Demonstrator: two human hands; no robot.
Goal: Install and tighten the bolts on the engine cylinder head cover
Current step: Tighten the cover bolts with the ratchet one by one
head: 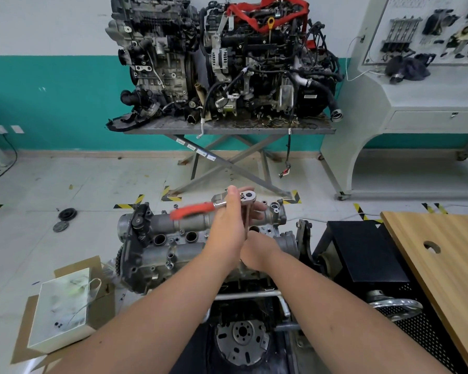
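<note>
Two hands crowd one upright extension bar (247, 220) over the cylinder head cover (200, 233): the left hand (229, 222) grips the ratchet (222, 203) at the head, its red handle pointing to nine o'clock, while the right hand (257, 252) wraps the bar's foot at six o'clock.

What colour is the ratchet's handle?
Red handle, blurred, on a silver ratchet; head view.

Bare forearms (152, 300), no sleeves
</note>
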